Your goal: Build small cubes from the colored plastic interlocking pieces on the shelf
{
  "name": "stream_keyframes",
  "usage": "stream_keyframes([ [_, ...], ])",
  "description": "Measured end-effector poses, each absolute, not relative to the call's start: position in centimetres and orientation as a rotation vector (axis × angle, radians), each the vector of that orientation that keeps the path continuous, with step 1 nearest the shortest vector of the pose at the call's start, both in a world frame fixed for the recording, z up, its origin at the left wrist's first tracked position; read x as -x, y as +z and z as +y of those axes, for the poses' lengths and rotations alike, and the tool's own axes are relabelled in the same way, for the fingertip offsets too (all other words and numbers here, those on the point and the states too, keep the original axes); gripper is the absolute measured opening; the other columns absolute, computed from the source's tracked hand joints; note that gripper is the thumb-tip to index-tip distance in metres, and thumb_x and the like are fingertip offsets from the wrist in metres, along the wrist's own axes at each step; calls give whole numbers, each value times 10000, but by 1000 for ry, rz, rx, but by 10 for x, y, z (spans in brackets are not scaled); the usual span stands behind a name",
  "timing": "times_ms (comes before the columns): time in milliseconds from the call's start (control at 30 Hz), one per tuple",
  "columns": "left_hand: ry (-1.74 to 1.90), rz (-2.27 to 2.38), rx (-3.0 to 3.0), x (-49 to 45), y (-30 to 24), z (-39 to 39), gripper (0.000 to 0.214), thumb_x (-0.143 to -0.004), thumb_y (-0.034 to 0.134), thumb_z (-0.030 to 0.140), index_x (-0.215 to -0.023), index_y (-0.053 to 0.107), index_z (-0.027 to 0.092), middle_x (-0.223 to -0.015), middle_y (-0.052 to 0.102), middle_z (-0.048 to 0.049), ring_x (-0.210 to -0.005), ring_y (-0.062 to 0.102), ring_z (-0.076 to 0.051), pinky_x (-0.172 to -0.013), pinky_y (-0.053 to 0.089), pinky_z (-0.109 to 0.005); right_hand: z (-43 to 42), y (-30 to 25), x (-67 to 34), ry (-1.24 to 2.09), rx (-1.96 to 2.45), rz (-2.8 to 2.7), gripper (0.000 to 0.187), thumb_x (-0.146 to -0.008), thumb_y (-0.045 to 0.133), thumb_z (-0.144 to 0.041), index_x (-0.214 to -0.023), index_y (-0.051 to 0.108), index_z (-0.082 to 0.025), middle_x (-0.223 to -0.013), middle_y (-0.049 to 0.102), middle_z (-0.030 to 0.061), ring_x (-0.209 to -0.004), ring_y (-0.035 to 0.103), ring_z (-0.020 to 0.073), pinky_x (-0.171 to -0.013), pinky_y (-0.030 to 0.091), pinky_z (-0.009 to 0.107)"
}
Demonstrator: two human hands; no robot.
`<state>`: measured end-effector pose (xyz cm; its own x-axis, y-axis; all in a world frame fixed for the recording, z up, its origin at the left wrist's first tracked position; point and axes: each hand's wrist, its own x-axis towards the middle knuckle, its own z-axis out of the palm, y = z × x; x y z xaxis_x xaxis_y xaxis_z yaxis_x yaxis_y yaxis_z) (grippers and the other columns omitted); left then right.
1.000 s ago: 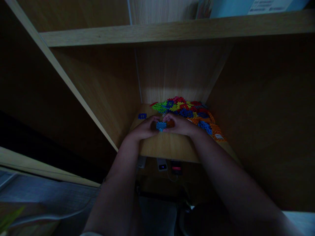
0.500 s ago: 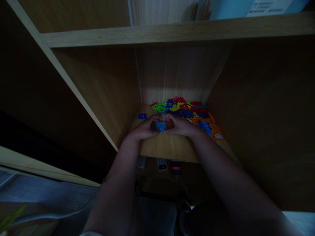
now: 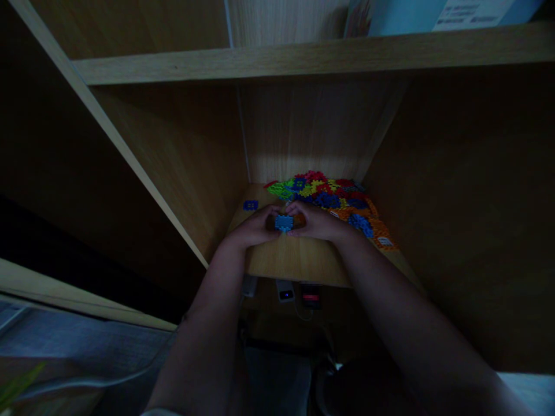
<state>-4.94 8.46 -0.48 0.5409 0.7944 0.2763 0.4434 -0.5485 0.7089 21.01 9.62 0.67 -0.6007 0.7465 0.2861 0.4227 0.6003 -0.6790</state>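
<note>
Between my two hands is a light-blue block of interlocking plastic building pieces (image 3: 284,223), held just above the wooden shelf board (image 3: 290,260). My left hand (image 3: 259,224) curls round its left side, thumb at the near edge. From the right, my right hand (image 3: 314,221) closes on it with fingers at the far side and thumb near the bottom. A single dark-blue piece (image 3: 250,205) lies flat to the left of my left hand. Behind and right of my hands spreads a heap of coloured pieces (image 3: 323,188) in green, yellow, red, blue and orange.
Orange pieces (image 3: 385,231) lie along the right side. Wooden panels enclose the compartment, with an upper shelf (image 3: 277,60) carrying a blue box (image 3: 403,17). Below the board's front edge are a white device (image 3: 285,290) and a dark device with a red display (image 3: 311,296).
Almost nothing differs. Both hands stay round the light-blue block, which has tipped or shifted very slightly.
</note>
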Motion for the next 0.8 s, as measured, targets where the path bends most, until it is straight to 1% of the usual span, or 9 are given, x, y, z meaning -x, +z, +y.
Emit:
stream_keyframes([
  [200, 809, 994, -2236, 50, -6, 85, 646, -806, 807, 325, -1404, 591, 213, -1430, 668, -133, -1294, 651, -310, -1151, 502, -508, 95, 8, -210, 744, 935, -2276, 553, -758, 904, -256, -1239, 633, -275, -1281, 725, 67, -1254, 685, 290, -1091, 549, 498],
  [400, 816, 990, -2240, 49, -7, 86, 616, -802, 797, 322, -1374, 599, 213, -1407, 678, -127, -1284, 656, -306, -1137, 506, -494, 94, 8, -210, 723, 945, -2290, 542, -771, 891, -256, -1245, 627, -268, -1290, 722, 75, -1258, 683, 292, -1086, 546, 495],
  [667, 818, 974, -2238, 49, -9, 88, 616, -794, 806, 329, -1367, 600, 234, -1427, 676, -113, -1301, 652, -302, -1163, 494, -502, 94, 8, -210, 719, 946, -2290, 540, -774, 890, -250, -1249, 633, -273, -1299, 721, 72, -1266, 681, 290, -1095, 548, 490],
  [800, 829, 958, -2227, 49, -7, 87, 601, -802, 803, 334, -1360, 608, 227, -1430, 675, -116, -1298, 653, -298, -1159, 498, -488, 95, 7, -209, 721, 929, -2287, 526, -776, 888, -257, -1243, 647, -271, -1297, 727, 70, -1260, 682, 290, -1107, 540, 497],
])
